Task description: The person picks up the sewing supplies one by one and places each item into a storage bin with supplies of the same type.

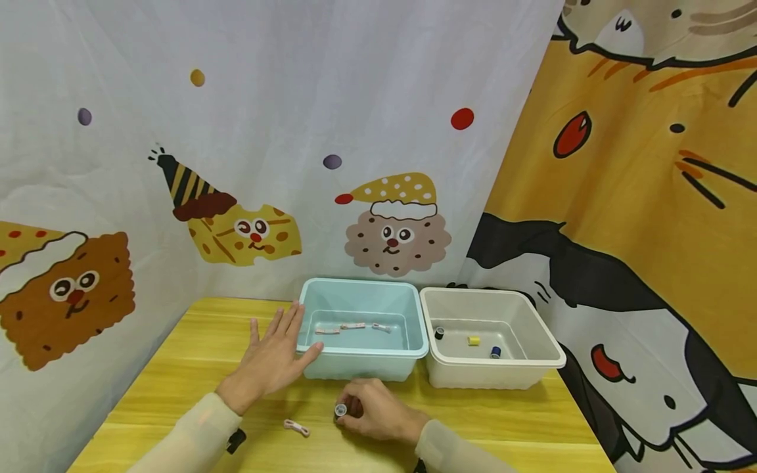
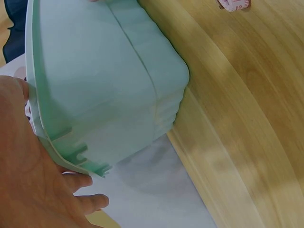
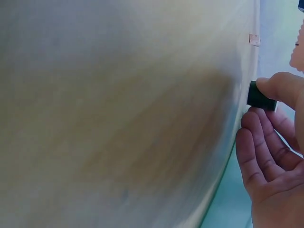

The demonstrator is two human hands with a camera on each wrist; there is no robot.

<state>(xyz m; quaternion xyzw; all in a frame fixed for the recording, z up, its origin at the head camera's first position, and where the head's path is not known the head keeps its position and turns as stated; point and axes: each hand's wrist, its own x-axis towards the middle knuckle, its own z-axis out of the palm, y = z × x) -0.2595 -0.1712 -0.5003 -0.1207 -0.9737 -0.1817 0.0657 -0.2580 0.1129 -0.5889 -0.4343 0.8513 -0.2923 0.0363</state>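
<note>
My right hand (image 1: 378, 410) pinches a dark green thread spool (image 3: 260, 96) between thumb and fingers, just above the table in front of the light blue bin (image 1: 363, 352). In the head view the pale end of the spool faces up. The straight fingers of my left hand (image 1: 266, 364) lie along the blue bin's left rim, its thumb over the front corner. A pink folded tape measure (image 1: 296, 427) lies on the table between the hands. Several similar tape measures (image 1: 353, 326) are in the blue bin. The white bin (image 1: 491, 362) holds three spools, black (image 1: 439, 333), yellow (image 1: 474, 341) and blue (image 1: 495, 353).
The two bins stand side by side at the back of the wooden table (image 1: 195, 368). Behind them and to the right hang printed cloths (image 1: 266, 112) with cartoon figures. The table's left edge slopes away beside my left arm.
</note>
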